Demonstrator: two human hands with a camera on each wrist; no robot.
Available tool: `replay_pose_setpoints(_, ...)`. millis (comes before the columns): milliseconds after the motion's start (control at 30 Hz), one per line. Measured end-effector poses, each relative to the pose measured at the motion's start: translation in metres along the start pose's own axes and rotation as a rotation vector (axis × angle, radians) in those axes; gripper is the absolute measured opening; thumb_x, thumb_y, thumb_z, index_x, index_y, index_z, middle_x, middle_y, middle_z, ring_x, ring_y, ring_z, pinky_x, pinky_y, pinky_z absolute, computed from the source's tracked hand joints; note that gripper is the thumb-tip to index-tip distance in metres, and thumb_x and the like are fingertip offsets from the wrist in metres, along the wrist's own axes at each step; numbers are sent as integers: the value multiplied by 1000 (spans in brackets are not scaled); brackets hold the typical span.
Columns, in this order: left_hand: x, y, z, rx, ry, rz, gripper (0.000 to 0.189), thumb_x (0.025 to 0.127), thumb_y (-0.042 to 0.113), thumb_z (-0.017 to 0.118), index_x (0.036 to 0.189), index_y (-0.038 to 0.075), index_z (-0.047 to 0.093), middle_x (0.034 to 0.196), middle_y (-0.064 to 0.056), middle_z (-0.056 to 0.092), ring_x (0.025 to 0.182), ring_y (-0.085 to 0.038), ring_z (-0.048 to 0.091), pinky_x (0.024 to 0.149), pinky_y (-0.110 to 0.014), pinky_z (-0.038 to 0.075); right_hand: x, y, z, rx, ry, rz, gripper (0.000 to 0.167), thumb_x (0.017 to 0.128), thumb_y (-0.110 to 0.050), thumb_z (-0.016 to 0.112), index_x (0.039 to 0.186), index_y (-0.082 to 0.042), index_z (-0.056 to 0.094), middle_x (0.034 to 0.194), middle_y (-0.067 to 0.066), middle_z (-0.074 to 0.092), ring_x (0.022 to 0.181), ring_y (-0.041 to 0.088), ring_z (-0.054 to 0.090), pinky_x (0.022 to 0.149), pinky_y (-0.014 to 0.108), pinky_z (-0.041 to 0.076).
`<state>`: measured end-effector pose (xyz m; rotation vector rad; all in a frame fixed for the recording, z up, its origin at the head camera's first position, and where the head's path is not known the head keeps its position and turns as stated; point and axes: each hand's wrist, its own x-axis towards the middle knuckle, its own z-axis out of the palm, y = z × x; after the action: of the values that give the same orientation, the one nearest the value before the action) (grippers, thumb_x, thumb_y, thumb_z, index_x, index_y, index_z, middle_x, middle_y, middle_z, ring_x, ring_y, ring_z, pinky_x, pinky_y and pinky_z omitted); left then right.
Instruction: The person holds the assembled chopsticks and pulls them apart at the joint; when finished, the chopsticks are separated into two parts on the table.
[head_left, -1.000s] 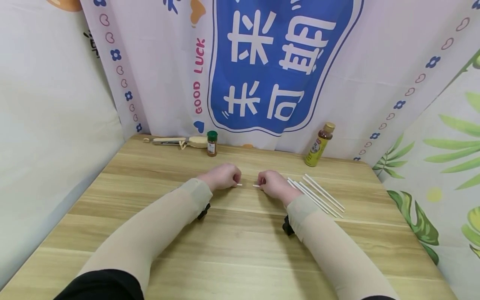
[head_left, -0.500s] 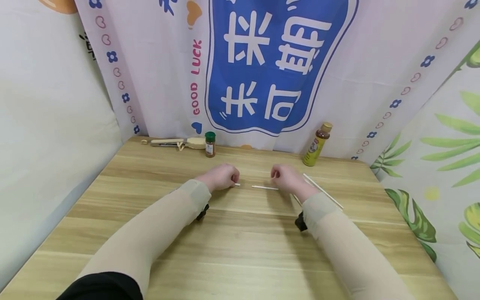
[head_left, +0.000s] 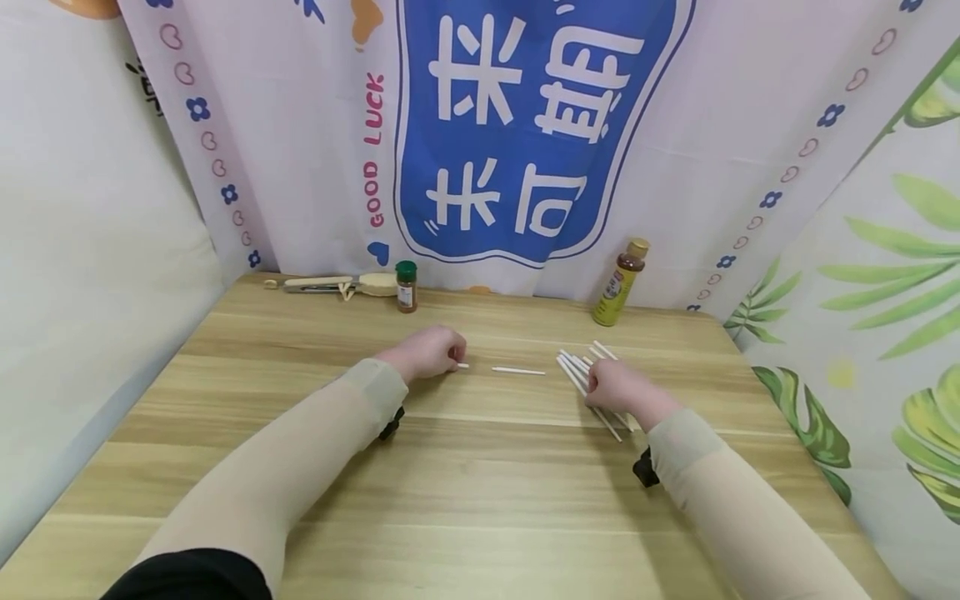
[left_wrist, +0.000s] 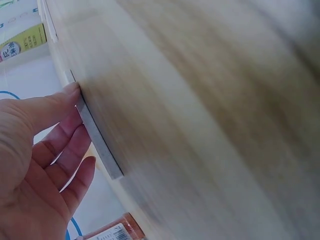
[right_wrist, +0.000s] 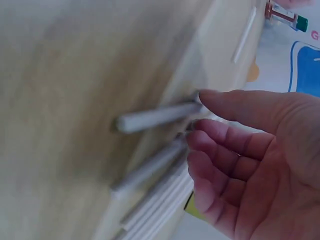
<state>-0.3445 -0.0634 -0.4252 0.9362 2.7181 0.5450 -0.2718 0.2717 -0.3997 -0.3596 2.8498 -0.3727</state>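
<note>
My left hand (head_left: 427,353) pinches a slim white stick (left_wrist: 100,140) between thumb and fingertips, low at the tabletop; only its short end shows in the head view. Another white stick (head_left: 519,371) lies alone on the table between the hands. To its right, my right hand (head_left: 621,386) is over a loose bundle of white sticks (head_left: 573,375), partly hiding them. In the right wrist view, the thumb tip is right at one stick (right_wrist: 155,117), which lies apart from the others. A gap shows between that thumb and the bent fingers.
Toward the back of the wooden table (head_left: 450,500) stand a small green-capped spice jar (head_left: 406,287) and, at the right, a yellow-labelled bottle (head_left: 620,283). Pale long-handled utensils (head_left: 330,285) lie left of the jar. A printed cloth (head_left: 300,150) hangs behind the table's back edge.
My right hand has let go of the middle stick, leaving it on the table, and moved right to the bundle. The left hand stays at its stick.
</note>
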Motion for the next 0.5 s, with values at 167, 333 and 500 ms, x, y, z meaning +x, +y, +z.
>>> replay_pose_setpoints(167,-3,-1,-1,-6,-1,-19,13,90,7,72,83,16,66,83,3,62,82,-18,57,80,-35,48,3,-4,8,-31,52,-18,16,77,-4,66,67,-9,55,65,1,52,62,18,49,61,34,42)
replay_pose_setpoints(333,-3,-2,0,-7,-4,-19,13,90,8,72,83,16,65,84,1,63,82,-18,56,80,-35,47,5,-8,9,-24,71,-28,12,78,-2,63,71,-9,57,68,2,55,65,19,52,64,35,45)
replay_pose_setpoints(500,-4,2,-1,-15,14,-14,9,91,14,72,85,15,66,86,1,63,82,-17,56,78,-34,47,5,-19,2,65,134,-101,8,82,-1,58,75,-6,57,70,3,55,65,20,52,62,35,45)
